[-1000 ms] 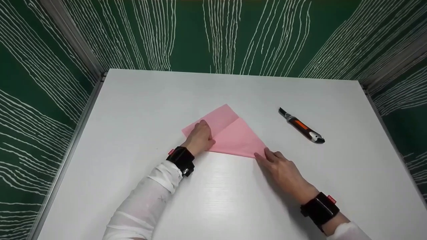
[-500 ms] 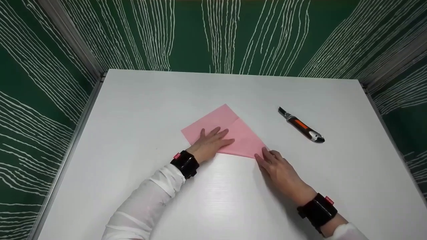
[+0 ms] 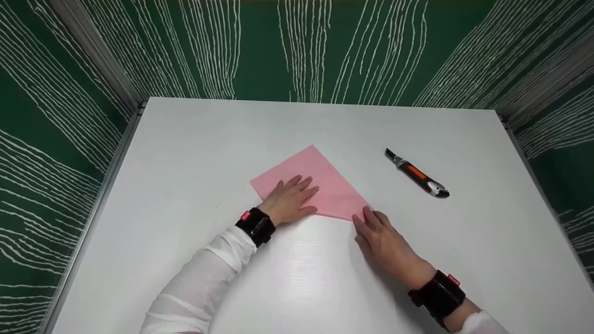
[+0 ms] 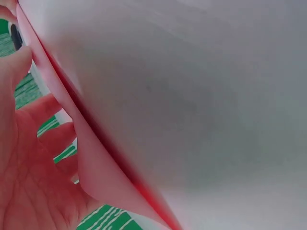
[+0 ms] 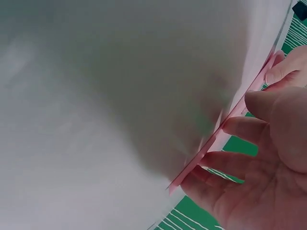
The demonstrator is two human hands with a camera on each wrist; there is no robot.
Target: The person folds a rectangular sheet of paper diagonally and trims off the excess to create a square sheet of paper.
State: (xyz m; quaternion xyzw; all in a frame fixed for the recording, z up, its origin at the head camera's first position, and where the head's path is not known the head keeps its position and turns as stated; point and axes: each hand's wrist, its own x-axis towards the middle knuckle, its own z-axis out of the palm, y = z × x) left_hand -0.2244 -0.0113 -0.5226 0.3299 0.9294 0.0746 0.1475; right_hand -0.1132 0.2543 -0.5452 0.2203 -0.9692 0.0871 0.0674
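Note:
On the white table a pink sheet of paper [image 3: 330, 185] lies folded, with its far corner pointing away from me. My left hand [image 3: 288, 200] rests spread on the paper's left part, thumb along the near edge. Seen from the left wrist, the near fold [image 4: 91, 143] bulges a little and stands slightly apart between its layers. The fingertips of my right hand [image 3: 390, 248] touch the paper's right corner, which they partly cover. From the right wrist, these fingers [image 5: 230, 165] reach out fairly straight along the thin pink edge [image 5: 206, 148].
A utility knife [image 3: 417, 177] with a black and orange handle lies to the right of the paper. Green walls [image 3: 264, 51] with white wavy lines stand behind the white table [image 3: 185, 139] and at its sides. Black cameras [image 3: 256, 226] are strapped to both wrists.
My left hand has gone from curled fingers at the paper's left to lying spread on it, smoothing the flap that had stood out there. The right hand has stayed at the right corner.

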